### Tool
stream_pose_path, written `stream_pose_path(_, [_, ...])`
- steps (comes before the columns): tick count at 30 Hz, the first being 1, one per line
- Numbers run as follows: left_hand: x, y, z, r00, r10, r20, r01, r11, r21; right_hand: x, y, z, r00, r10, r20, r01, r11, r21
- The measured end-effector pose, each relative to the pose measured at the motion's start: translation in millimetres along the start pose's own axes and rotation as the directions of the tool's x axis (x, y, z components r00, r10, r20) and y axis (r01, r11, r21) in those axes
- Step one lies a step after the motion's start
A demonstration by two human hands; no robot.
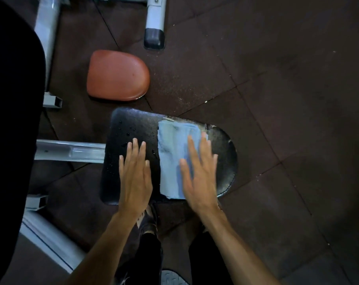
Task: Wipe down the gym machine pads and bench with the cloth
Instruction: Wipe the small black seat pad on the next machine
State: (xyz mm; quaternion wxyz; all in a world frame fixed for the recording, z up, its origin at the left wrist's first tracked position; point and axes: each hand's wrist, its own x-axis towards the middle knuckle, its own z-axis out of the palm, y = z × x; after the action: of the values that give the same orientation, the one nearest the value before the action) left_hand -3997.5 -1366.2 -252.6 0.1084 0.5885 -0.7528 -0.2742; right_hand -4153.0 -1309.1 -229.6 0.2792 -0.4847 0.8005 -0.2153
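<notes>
Black seat pad (133, 128) at scene centre, on grey steel arm (71, 150) entering from left; water droplets on its far-left area. Light blue cloth (172, 153) lies folded flat on pad's right half. Right hand (199, 177) pressed flat on cloth, fingers straight and spread, slightly blurred. Left hand (135, 173) flat on bare pad just left of cloth, fingers straight, close together. Red-brown seat pad (118, 76) beyond, far left. Dark rubber floor tiles (277, 99) around.

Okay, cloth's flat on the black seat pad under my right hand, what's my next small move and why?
Probably slide the cloth left with your right hand, toward your left hand. Water droplets sit on that unwiped side of the black pad.
</notes>
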Motion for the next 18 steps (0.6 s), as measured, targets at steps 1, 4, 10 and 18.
stream_pose_path(1, [1, 9, -2, 1.000, -0.010, -0.013, 0.010, 1.000, -0.013, 1, 8, -7, 0.998, 0.019, -0.053, -0.019, 1.000, 0.010])
stream_pose_path(4, [5, 52, 8, 0.996, 0.093, -0.008, -0.092, 0.990, 0.112, 18, 33, -20, 0.982, 0.126, -0.140, -0.132, 0.990, -0.040])
stream_pose_path(10, [24, 92, 56, 0.985, 0.156, 0.077, -0.172, 0.929, 0.327, 30, 54, -9, 0.973, 0.130, -0.193, -0.187, 0.930, -0.315])
stream_pose_path(18, [60, 11, -1, 0.988, 0.138, 0.067, -0.153, 0.898, 0.412, 28, 54, -5, 0.968, 0.096, -0.231, -0.180, 0.910, -0.375])
